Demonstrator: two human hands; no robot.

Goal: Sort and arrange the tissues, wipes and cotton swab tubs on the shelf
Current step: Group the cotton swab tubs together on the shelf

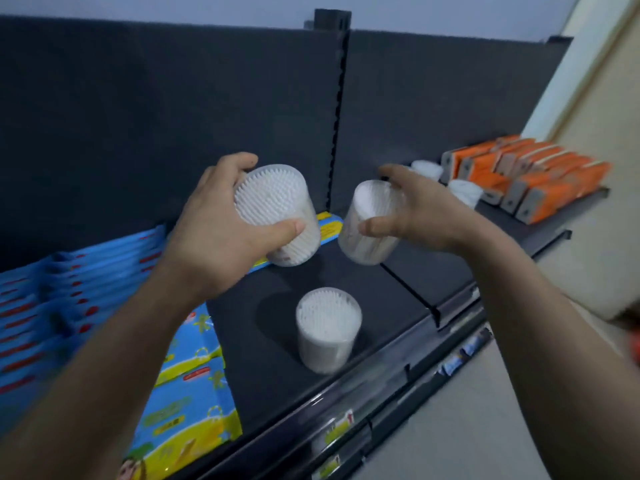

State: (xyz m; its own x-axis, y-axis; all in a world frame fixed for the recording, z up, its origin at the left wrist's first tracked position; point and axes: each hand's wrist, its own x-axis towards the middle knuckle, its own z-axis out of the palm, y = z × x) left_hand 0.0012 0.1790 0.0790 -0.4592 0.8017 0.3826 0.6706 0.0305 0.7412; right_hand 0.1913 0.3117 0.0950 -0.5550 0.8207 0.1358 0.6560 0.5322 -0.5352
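Note:
My left hand [221, 226] grips a clear cotton swab tub [277, 216], tilted, held above the dark shelf [270, 358]. My right hand [412, 209] holds a second swab tub [370, 223], also tilted, just to the right of the first. A third tub [328, 329] stands upright on the shelf below both hands, near the front edge. Two more white tubs [464, 192] [426, 169] stand farther right beside the orange tissue packs [530, 174]. Blue wipe packs [69, 306] lie at the left.
Blue-and-yellow wipe packs [187, 393] lie along the shelf's front left, and one yellow-edged pack [329, 226] lies behind the held tubs. A dark back panel with a slotted upright post [337, 109] rises behind. Price labels [339, 427] line the shelf edge. A cream wall [595, 98] stands at right.

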